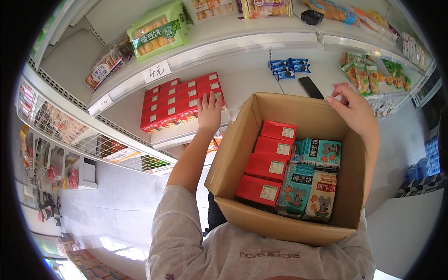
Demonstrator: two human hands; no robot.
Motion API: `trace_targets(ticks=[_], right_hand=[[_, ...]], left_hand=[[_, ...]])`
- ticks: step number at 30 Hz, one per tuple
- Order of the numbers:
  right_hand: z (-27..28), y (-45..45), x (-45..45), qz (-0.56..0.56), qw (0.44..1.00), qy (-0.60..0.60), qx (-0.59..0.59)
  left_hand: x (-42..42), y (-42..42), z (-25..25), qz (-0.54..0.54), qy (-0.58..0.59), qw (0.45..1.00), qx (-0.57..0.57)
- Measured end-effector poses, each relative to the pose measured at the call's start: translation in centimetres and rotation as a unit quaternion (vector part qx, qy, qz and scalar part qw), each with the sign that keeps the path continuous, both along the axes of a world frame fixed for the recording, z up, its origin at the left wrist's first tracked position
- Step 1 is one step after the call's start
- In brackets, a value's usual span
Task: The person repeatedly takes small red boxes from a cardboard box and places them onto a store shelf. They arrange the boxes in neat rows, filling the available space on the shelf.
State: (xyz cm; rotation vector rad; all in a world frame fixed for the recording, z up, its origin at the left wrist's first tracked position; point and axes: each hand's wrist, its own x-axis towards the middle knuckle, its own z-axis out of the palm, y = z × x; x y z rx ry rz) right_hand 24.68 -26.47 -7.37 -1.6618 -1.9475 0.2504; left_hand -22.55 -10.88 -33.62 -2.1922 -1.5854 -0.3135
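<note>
My left hand (210,111) lies with spread fingers on the right side of a block of red snack boxes (171,101), lined up in rows on the lower shelf. An open cardboard box (290,224) rests against my body, tilted toward the shelf. Inside it, several red boxes (267,164) stand in a column on the left, beside teal snack packets (297,190) and a cream snack packet (321,196). My right hand (350,108) is at the carton's far right corner, with thumb and forefinger close together; whether it grips the rim is unclear. My right forearm runs along the carton's side.
A black phone-like object (310,87) lies on the shelf beyond the carton, near small blue packets (288,68) and green-orange snack bags (362,73). Above runs an upper shelf edge (224,50) holding a green biscuit bag (159,31). Wire baskets (101,143) hang at left.
</note>
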Motion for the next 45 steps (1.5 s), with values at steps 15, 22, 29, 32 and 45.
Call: trace_targets(ticks=[15, 22, 29, 32, 45], right_hand=[[0.9, 0.1, -1.3, 0.009, 1.0, 0.005, -0.014], [1.3, 0.0, -1.6, -0.006, 0.999, 0.008, -0.049], [0.4, 0.1, -0.9, 0.007, 1.0, 0.017, -0.008], [0.6, -0.2, -0.8, 0.001, 1.0, 0.023, -0.021], [0.3, -0.1, -0.4, 0.009, 1.0, 0.01, -0.01]], left_hand=[[1.6, 1.9, 1.1, 0.057, 0.028, 0.99, -0.129], [0.8, 4.1, 0.9, 0.075, 0.031, 0.985, -0.156], [0.4, 2.6, 2.2, 0.017, -0.088, 0.989, -0.116], [-0.5, 0.6, 2.4, -0.041, -0.081, 0.995, -0.038], [-6.5, -6.6, -1.4, 0.066, -0.106, 0.982, -0.145]])
